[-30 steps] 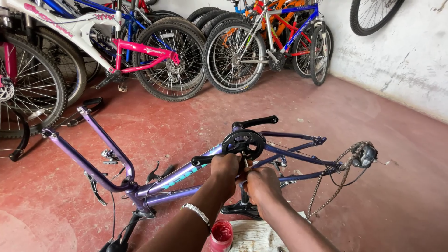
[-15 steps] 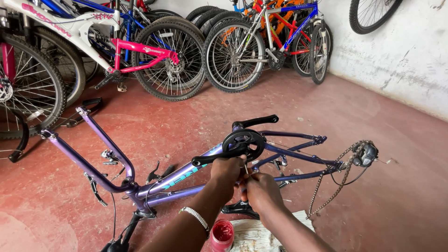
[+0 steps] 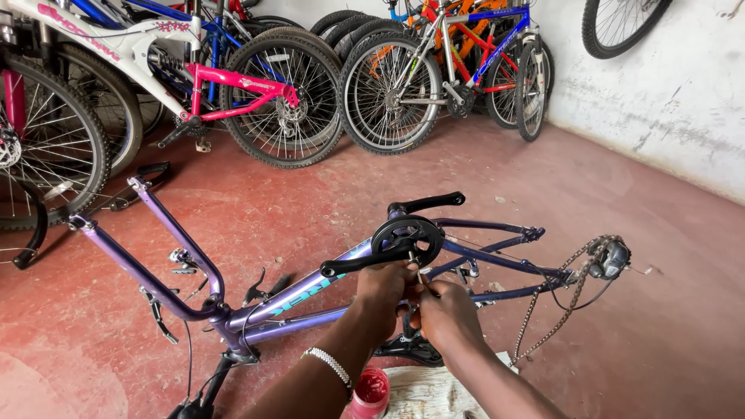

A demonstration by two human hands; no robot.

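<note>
A purple bicycle frame (image 3: 155,217) without wheels stands upside down on the red floor. Its black chainring and crank (image 3: 405,237) sit at the middle, one crank arm pointing left, the other up and right. My left hand (image 3: 384,291) is closed just below the chainring, beside the left crank arm. My right hand (image 3: 444,314) is closed against it and pinches a thin metal tool (image 3: 415,265) that points up at the chainring. A loose chain and rear derailleur (image 3: 605,260) hang at the frame's right end. A silver bracelet (image 3: 330,365) is on my left wrist.
Several bicycles (image 3: 248,85) lean in a row along the back, wheels toward me. A large wheel (image 3: 46,147) stands at the left. A white wall (image 3: 667,93) runs along the right. A red-capped bottle (image 3: 371,388) and a white cloth (image 3: 434,392) lie below my arms.
Both hands stay together under the chainring with only slight shifts. The view has drifted a little; the frame has not moved.
</note>
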